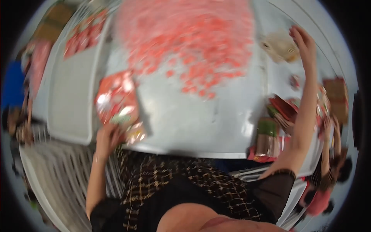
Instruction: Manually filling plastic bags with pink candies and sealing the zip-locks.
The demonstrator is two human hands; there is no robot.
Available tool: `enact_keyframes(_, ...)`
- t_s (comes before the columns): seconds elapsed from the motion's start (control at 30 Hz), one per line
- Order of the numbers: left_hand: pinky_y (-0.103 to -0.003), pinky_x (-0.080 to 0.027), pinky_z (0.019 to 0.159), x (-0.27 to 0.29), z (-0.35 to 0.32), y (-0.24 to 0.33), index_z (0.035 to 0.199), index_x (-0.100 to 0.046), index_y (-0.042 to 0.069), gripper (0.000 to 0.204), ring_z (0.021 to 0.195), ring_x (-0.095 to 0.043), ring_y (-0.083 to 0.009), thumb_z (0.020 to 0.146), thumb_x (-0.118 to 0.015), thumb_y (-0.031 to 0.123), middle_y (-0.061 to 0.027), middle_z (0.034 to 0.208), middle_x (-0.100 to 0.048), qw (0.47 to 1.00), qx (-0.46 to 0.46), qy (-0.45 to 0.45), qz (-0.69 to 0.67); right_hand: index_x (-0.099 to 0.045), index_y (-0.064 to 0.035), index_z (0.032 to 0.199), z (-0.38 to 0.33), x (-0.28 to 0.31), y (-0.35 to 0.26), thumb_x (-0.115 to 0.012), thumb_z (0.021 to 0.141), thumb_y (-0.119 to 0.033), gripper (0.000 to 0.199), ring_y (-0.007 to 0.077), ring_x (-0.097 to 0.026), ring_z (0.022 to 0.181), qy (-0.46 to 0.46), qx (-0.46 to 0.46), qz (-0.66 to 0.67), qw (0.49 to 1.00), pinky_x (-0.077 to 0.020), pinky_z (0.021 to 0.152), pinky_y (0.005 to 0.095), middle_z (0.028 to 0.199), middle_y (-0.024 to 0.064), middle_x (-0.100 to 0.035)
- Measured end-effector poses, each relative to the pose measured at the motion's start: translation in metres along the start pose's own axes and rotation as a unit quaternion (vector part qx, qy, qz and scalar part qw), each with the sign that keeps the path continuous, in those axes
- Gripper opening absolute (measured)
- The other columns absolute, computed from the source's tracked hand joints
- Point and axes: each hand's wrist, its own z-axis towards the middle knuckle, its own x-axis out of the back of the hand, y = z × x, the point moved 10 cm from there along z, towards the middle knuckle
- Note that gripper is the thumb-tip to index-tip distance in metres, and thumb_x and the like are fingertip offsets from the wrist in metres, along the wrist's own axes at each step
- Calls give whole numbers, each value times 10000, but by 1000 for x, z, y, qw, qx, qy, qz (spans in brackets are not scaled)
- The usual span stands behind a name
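My left hand (108, 137) is closed on the lower edge of a shiny red plastic packet (118, 96) at the table's left. A smaller pale shiny packet (135, 132) lies against its lower end, close to my fingers. My right arm stretches to the far right, where my right hand (305, 44) is raised beside a pale beige basket-like thing (280, 46). Its fingers are blurred but look stretched apart with nothing in them. Across the table's far middle spreads a heap of small red-orange pieces (201, 50), too blurred to name.
A white tray (71, 100) with red packets (87, 33) stands at the left. Stacked packaging (267, 135), green and brown, lies at the table's right front corner. A cardboard box (335, 98) and other people (328, 166) are at the right. More white trays (58, 174) are stacked lower left.
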Motion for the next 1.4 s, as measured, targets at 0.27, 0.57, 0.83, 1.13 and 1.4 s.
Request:
enact_keyframes(0.27,-425,-456,614,13,52,22,811,-601,-9,148,686,-585,-358,803,-568,135,-189,736,-606,999,-28,-30,-21,-627,-55,1035,-228,-273,-312,-703,704,-43,339,272,-576,981,-137,323,149,925,-457,850,380,1023,93,-621)
enact_keyframes(0.57,-357,-419,532,31,34,8,780,-545,-25,111,541,-536,-262,795,-552,85,-165,620,-535,994,-5,16,-108,-594,-87,830,-278,-331,-375,-587,670,-130,166,181,-521,847,-24,478,-18,878,-382,761,347,829,12,-526)
enact_keyframes(0.83,-439,-448,634,50,41,10,777,-568,-15,134,703,-580,-396,776,-507,104,-223,693,-574,980,-28,98,-173,-530,-99,879,-310,-344,-377,-581,710,-120,178,192,-524,841,-91,411,-117,899,-367,722,356,884,39,-544)
enact_keyframes(1.13,-384,-482,619,61,47,42,975,-626,-32,247,671,-628,-328,814,-514,118,-197,703,-612,967,-106,146,-180,-605,-40,978,-307,-370,-364,-620,685,-61,294,266,-581,923,-172,293,-106,934,-384,792,497,887,96,-614)
enact_keyframes(1.4,-371,-462,651,20,28,72,914,-580,-50,209,686,-602,-292,789,-507,101,-188,778,-604,955,-231,42,-180,-580,-48,1117,-314,-367,-308,-731,700,-202,470,315,-391,1256,-185,149,-42,970,-304,1009,494,1277,152,-490)
